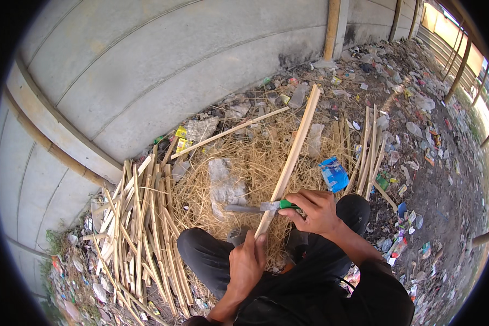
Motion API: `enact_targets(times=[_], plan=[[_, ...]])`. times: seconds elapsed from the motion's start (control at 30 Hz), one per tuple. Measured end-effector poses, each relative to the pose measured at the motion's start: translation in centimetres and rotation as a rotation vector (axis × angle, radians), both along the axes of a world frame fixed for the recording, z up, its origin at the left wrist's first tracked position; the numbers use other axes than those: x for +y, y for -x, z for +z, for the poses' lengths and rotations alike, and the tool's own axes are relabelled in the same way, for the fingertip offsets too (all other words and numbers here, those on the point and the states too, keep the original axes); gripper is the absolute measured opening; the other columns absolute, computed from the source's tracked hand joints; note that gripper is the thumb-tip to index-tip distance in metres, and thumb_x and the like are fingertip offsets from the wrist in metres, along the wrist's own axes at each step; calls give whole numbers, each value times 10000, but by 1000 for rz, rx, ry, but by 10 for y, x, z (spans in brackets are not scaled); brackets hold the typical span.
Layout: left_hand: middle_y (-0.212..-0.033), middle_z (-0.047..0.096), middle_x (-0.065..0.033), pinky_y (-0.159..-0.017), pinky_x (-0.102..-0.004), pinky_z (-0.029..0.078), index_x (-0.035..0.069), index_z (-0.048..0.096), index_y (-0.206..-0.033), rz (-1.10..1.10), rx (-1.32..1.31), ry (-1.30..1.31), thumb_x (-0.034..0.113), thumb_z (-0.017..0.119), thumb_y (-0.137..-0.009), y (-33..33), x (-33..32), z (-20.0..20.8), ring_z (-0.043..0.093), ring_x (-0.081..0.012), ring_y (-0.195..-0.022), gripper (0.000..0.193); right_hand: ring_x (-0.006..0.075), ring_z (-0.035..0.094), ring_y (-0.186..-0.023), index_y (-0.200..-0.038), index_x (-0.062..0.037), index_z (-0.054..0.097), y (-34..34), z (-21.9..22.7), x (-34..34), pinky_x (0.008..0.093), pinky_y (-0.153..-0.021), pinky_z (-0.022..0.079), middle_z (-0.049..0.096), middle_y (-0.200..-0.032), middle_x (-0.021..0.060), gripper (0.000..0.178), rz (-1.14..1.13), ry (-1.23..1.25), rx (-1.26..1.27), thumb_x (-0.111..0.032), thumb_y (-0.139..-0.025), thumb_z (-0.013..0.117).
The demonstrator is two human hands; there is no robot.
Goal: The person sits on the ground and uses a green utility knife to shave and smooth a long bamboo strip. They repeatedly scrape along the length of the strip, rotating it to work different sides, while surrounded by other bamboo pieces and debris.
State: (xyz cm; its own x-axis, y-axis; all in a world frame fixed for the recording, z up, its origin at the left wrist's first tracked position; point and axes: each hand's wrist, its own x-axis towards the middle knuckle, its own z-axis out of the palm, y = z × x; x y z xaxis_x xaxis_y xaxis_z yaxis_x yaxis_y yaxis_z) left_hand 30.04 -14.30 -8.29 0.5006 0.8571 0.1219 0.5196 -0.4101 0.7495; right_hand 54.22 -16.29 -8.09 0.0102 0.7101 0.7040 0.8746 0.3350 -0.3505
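My left hand [247,263] grips the near end of a long pale bamboo slat [294,152] that slants up and away toward the wall. My right hand [312,209] holds a knife with a green handle [288,205]; its grey blade [247,208] points left and lies across the slat just above my left hand. Under the slat lies a heap of thin straw-like shavings [250,163]. My knees in black trousers [206,255] frame the work.
A pile of split bamboo slats [138,217] lies at my left, another bundle [367,146] at the right. A thin stick [231,132] rests across the shavings. A grey concrete wall [163,70] runs behind. Litter, a blue wrapper [334,174] and bamboo posts [331,27] surround.
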Motion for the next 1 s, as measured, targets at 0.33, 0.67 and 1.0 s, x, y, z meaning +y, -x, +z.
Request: enact_targets(times=[0.33, 0.67, 1.0], plan=[[-669, 664, -260, -559, -602, 509, 36, 595, -1077, 8, 28, -10, 205, 597, -1131, 6, 1, 0, 676, -513, -631, 178, 192, 698, -626, -1025, -121, 763, 1, 3, 5, 338, -539, 538, 725, -815, 0, 288, -1, -37, -18, -348, -903, 891], [-650, 651, -252, -545, -579, 509, 29, 577, -1043, 9, 95, -28, 202, 606, -1127, 10, 6, 3, 681, -499, -624, 195, 196, 674, -569, -1017, -98, 783, -9, 8, 15, 344, -532, 541, 733, -794, 42, 260, -106, -98, -17, -348, -976, 838], [-681, 667, -249, -560, -578, 501, 14, 606, -1053, -22, 10, 164, 193, 579, -1142, 29, -2, -18, 688, -495, -652, 202, 202, 648, -595, -1094, -22, 748, -67, 9, 12, 355, -539, 477, 737, -841, 110, 319, -237, -107, 261, -333, -1037, 787]])
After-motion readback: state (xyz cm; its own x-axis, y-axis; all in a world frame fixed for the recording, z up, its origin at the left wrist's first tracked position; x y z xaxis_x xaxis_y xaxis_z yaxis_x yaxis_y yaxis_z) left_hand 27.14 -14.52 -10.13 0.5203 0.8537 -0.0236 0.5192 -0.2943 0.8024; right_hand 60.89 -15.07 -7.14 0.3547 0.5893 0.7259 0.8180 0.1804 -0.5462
